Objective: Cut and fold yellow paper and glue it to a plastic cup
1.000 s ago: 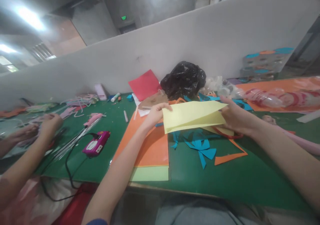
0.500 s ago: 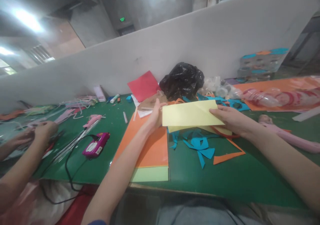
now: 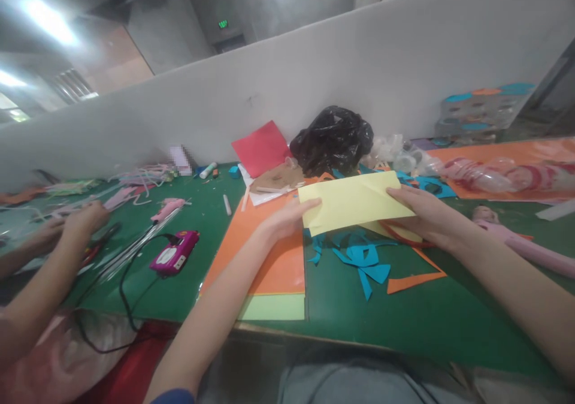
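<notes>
"Green table fills much of the lower frame, with a pale wall behind it. Where is your paper?"

"It is just right of the centre: the yellow paper, held up over the table. My left hand grasps the left end, with the thumb on top. My right hand pinches the right end."

"What could go wrong with it?"

"It seems thin, so if my two hands pull unequally, it may wrinkle or tear. I see one small crease near my right thumb, and it could become deeper if I press there."

"And below?"

"Blue scraps lie under it, right of the centre. If I lower the paper carelessly, one scrap could be caught beneath. Also, my left forearm passes over the orange sheet; if it drags, that sheet could slide."
</notes>
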`<state>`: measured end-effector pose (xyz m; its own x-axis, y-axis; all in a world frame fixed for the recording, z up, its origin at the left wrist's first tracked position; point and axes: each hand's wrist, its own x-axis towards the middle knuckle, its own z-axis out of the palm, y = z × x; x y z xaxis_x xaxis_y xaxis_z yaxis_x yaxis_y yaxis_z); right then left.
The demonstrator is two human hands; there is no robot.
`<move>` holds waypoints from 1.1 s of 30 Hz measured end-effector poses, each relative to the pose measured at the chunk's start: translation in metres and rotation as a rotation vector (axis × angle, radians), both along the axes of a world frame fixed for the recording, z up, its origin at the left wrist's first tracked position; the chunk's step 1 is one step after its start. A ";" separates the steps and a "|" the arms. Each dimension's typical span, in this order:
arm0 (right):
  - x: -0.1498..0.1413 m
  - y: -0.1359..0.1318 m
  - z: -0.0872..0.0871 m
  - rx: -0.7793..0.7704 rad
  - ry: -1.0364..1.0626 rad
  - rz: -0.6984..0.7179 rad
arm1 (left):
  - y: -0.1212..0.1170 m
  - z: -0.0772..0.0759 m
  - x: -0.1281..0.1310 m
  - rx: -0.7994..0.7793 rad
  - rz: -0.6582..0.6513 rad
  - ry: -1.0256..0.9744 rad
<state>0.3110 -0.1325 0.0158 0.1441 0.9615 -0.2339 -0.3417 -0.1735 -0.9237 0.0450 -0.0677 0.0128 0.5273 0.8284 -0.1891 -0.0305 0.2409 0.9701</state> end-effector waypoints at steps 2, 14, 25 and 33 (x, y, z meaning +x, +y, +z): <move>0.000 -0.001 0.002 -0.005 -0.015 -0.015 | 0.001 -0.001 -0.001 0.028 -0.001 0.017; 0.004 0.004 -0.012 0.047 -0.180 0.027 | 0.002 0.000 -0.002 0.282 -0.034 0.010; 0.004 0.003 -0.008 -0.077 -0.031 0.116 | 0.008 -0.004 0.000 0.291 0.186 -0.041; 0.013 0.008 -0.023 0.025 -0.211 0.144 | 0.005 -0.001 0.002 0.267 0.208 -0.055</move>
